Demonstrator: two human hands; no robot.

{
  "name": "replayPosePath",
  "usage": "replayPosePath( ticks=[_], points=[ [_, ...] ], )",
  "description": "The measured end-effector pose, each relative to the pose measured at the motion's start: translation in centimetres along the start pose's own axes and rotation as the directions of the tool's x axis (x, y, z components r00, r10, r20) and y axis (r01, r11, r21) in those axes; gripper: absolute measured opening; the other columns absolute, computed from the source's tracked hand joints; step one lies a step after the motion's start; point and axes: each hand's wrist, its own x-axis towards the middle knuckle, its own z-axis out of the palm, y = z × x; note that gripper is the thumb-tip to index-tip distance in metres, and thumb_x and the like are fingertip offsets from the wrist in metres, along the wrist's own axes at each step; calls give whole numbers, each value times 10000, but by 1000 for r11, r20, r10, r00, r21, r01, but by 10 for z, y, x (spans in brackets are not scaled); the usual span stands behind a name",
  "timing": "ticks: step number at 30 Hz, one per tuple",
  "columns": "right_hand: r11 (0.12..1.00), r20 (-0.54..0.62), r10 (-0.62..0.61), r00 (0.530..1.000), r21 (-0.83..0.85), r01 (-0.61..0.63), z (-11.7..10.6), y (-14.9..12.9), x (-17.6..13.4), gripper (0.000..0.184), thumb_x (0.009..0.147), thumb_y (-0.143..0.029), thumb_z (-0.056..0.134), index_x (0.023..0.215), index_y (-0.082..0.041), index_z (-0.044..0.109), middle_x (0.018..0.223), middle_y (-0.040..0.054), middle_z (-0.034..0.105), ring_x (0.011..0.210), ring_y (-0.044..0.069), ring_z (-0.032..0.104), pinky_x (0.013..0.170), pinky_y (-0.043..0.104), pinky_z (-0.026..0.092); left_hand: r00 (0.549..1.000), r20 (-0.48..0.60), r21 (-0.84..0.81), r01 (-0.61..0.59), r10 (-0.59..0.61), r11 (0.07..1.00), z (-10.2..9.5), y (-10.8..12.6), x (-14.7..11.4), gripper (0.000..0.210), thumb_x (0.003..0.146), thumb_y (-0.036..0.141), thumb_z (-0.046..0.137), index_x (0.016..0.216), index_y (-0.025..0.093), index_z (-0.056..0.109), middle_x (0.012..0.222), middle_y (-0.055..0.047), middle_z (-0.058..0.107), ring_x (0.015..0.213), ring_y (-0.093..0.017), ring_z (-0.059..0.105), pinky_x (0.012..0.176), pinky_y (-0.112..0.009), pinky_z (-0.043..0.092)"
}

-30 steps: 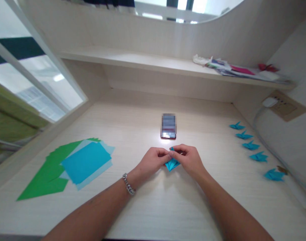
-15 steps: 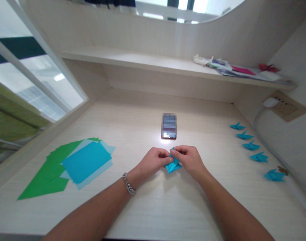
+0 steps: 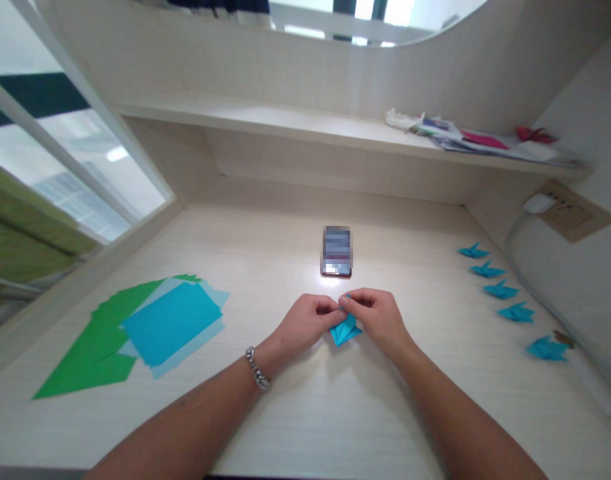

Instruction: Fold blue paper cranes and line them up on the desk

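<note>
While both forearms (image 3: 185, 420) angled in from eight and four o'clock, I had the left hand (image 3: 305, 317) and the right hand (image 3: 378, 315) over the surface (image 3: 310, 427), each grasping the same folded blue paper (image 3: 343, 331), thumb tips close together. The left wrist wore a chain bracelet (image 3: 257, 369) and ran almost straight from its forearm; the left thumb lay across the paper's upper part, the fingers curled and partly hidden. The right hand bent inward toward ten o'clock, its thumb and forefinger pinching the narrow tip at the paper's twelve o'clock end. The lower point faced six o'clock; I could not tell whether it touched the surface.

Reckoned from that paper, the phone (image 3: 337, 250) lay at twelve o'clock, its screen blurred into blocks that I could not read. Blue sheets (image 3: 175, 321) overlapped green sheets (image 3: 93, 347) at nine o'clock. Five folded blue birds (image 3: 501, 290) stood in a slanting row from two to three o'clock. Between one and two o'clock, papers (image 3: 485, 139) were piled on the shelf (image 3: 265, 121), any print on them too small for me to make out.
</note>
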Motion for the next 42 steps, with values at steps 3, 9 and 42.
replayPosePath(
  ticks=[3,9,42],
  points=[
    [1000,5,6,1000,-14,-5,-1,0,0,187,747,-326,662,764,-161,750,692,39,696,630,163,584,570,263,434,1000,-4,23,-16,16,1000,1,0,0,201,773,282,633,666,123,695,636,-27,627,597,-129,531,581,-247,406],
    [999,21,10,1000,43,-11,-3,3,2,220,738,-357,674,778,-154,750,739,51,709,668,169,598,617,276,445,999,-9,43,-30,31,999,0,-4,1,185,774,273,625,711,123,713,684,-49,666,626,-140,558,606,-256,431],
    [994,54,33,998,105,-39,0,9,5,317,718,-356,699,968,-161,696,778,59,716,663,180,640,598,287,501,982,-183,-206,7,-46,978,-2,-7,6,256,789,313,667,947,118,715,791,-99,699,643,-143,607,565,-252,479]
  ],
)
